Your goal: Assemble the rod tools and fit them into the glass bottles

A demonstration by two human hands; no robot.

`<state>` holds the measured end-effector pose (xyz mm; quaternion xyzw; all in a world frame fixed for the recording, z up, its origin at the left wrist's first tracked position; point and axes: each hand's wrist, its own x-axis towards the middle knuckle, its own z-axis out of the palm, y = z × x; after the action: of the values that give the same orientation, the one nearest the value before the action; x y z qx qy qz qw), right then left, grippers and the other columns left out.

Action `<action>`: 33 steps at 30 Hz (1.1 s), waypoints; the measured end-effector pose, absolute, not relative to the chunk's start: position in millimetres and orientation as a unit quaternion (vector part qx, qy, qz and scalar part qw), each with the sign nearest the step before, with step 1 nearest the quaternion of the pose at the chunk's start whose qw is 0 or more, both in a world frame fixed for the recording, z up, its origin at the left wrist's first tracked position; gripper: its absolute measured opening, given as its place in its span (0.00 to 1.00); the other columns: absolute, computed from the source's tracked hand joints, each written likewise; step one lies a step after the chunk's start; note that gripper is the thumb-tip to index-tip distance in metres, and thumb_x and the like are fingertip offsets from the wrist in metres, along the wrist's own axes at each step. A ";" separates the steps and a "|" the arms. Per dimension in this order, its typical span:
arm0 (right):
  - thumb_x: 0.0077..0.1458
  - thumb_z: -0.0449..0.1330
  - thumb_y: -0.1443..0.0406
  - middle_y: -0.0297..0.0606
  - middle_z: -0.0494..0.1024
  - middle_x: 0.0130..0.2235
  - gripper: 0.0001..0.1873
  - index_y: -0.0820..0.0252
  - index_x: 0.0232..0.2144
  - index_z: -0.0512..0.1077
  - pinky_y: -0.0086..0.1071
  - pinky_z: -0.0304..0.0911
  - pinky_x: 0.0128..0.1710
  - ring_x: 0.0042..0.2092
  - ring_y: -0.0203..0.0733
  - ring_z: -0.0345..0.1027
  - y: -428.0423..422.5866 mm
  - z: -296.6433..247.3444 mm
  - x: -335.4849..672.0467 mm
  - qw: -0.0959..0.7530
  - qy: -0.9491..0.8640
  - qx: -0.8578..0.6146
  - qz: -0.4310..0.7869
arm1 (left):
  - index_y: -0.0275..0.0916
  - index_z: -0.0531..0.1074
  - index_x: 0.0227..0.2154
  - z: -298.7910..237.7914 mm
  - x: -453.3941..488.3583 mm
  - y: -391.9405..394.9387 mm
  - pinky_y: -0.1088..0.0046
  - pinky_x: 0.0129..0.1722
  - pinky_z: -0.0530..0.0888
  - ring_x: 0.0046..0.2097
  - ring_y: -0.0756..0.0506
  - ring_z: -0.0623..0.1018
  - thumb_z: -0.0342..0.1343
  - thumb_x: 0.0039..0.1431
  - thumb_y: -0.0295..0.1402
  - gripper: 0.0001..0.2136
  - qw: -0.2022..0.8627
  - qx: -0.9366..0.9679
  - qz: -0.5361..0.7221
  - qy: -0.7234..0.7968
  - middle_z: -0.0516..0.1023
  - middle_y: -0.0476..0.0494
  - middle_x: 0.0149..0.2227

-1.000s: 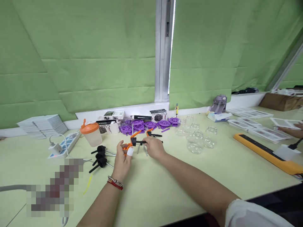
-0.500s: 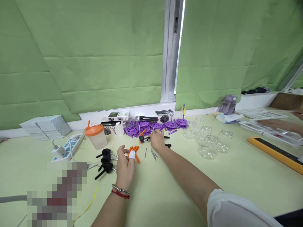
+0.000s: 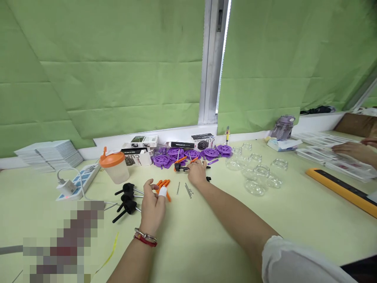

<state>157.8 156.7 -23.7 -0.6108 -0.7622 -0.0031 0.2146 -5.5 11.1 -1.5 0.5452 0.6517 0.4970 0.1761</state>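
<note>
My left hand (image 3: 153,204), with a white wrap on its thumb, hovers over the table with thumb and fingers apart. Just behind its fingertips lie several orange pieces (image 3: 163,184). To its left are black parts (image 3: 128,205) with metal rods and stick-like ends. My right hand (image 3: 198,173) reaches farther out, its fingers bent down at a black part with a metal rod (image 3: 178,167). Its fingertips are partly hidden, so what they pinch is unclear. Loose screws (image 3: 187,190) lie between my hands. Purple wheel-shaped pieces (image 3: 176,154) are piled behind.
Clear glass-like vessels (image 3: 255,187) stand to the right. On the left are an orange-lidded cup (image 3: 116,169), a power strip (image 3: 85,179) and stacked white cards (image 3: 48,155). Cup holder boxes (image 3: 138,157) line the back. Another person's hand (image 3: 349,148) works over clear trays at far right.
The view has shifted slightly, so most things sit a little farther left and higher. My right hand stays at the black parts, slightly farther right among them. My left hand keeps its pose.
</note>
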 end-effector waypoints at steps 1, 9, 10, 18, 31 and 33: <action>0.53 0.55 0.69 0.42 0.77 0.38 0.11 0.56 0.35 0.77 0.47 0.33 0.53 0.50 0.49 0.57 157.3 -23.4 158.6 0.215 -0.757 -0.617 -0.002 | 0.41 0.51 0.55 -1.7 -5.4 11.4 0.72 0.24 0.67 0.26 0.51 0.70 0.47 0.58 0.41 0.24 0.177 0.546 0.495 0.652 0.68 0.44 0.43; 0.51 0.55 0.70 0.44 0.77 0.37 0.12 0.57 0.35 0.77 0.48 0.34 0.53 0.52 0.51 0.55 165.2 -20.5 163.0 0.206 -0.731 -0.650 -0.004 | 0.40 0.51 0.55 -1.6 -5.5 11.9 0.71 0.25 0.67 0.25 0.51 0.70 0.47 0.58 0.40 0.24 0.181 0.550 0.481 0.658 0.68 0.44 0.42; 0.51 0.55 0.70 0.45 0.77 0.37 0.12 0.57 0.35 0.77 0.48 0.34 0.52 0.52 0.52 0.56 166.1 -20.2 164.0 0.203 -0.731 -0.652 -0.006 | 0.40 0.51 0.55 -1.5 -5.5 11.8 0.71 0.25 0.67 0.26 0.51 0.70 0.47 0.58 0.40 0.24 0.181 0.550 0.482 0.657 0.68 0.44 0.42; 0.51 0.54 0.72 0.46 0.76 0.40 0.12 0.60 0.33 0.77 0.48 0.35 0.52 0.51 0.52 0.56 166.8 -16.1 172.7 0.184 -0.749 -0.636 -0.026 | 0.41 0.53 0.55 -1.5 -13.3 13.6 0.73 0.25 0.66 0.26 0.50 0.70 0.46 0.57 0.37 0.22 0.155 0.526 0.495 0.674 0.69 0.44 0.42; 0.52 0.52 0.73 0.44 0.75 0.43 0.15 0.58 0.37 0.76 0.44 0.39 0.49 0.48 0.49 0.57 153.4 -14.3 173.7 0.181 -0.777 -0.601 -0.050 | 0.40 0.57 0.51 -3.2 -29.4 21.5 0.74 0.27 0.67 0.26 0.51 0.72 0.49 0.51 0.27 0.22 0.120 0.470 0.490 0.724 0.73 0.45 0.39; 0.51 0.53 0.73 0.43 0.75 0.44 0.15 0.57 0.38 0.76 0.43 0.40 0.48 0.48 0.49 0.57 148.6 -14.5 169.7 0.188 -0.782 -0.592 -0.051 | 0.40 0.59 0.50 -2.7 -26.5 20.8 0.74 0.26 0.67 0.26 0.50 0.72 0.49 0.50 0.26 0.21 0.121 0.482 0.476 0.725 0.73 0.46 0.38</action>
<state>169.7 148.6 -14.5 -0.5919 -0.7820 -0.0508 0.1885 -26.5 20.8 -2.7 0.4824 0.7251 0.4763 0.1215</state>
